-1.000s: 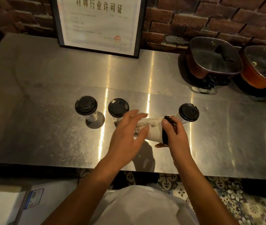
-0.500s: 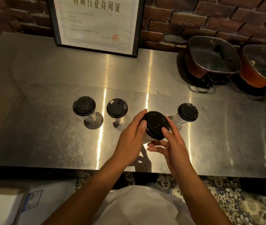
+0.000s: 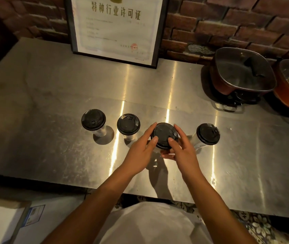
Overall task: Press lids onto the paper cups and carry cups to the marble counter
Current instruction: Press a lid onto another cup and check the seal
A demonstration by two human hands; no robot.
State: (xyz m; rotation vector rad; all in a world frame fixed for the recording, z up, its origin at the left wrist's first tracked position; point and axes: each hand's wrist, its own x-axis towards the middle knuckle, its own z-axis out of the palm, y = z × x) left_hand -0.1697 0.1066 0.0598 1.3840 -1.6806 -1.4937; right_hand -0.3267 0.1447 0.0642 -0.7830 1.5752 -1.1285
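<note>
Left hand [image 3: 141, 152]: its grip curled round the left side of the black lid [image 3: 164, 135], thumb laid on the lid's top near the front edge, fingers reaching up along the far rim
Right hand [image 3: 184, 150]: a matching grip on the right side — thumb on the lid's top, index finger along the far right rim, the other fingers curled under toward the cup body
Held cup [image 3: 163, 150]: third in the row, standing between the two hands; only a sliver of its pale wall showed below the lid, the rest hidden by fingers, and whether its base met the desk could not be told
Far-left cup [image 3: 93, 119]: lidded, upright on the desk, apart from the hands
Second cup [image 3: 128, 124]: lidded, upright, just beside the left hand's knuckles
Right-hand cup [image 3: 208, 133]: lidded, near the right hand without touching it
Desk [image 3: 52, 103]: brushed steel, streaked with reflected light — all four cups stood in one row across its middle
Framed certificate [image 3: 112, 27]: leaned against the brick wall [image 3: 237, 23] at the back of the desk
Pots [image 3: 242, 74]: two reddish pots with glass lids at the back right corner, well apart from the cups
Floor [image 3: 256, 226]: patterned tile showing below the desk's front edge
</note>
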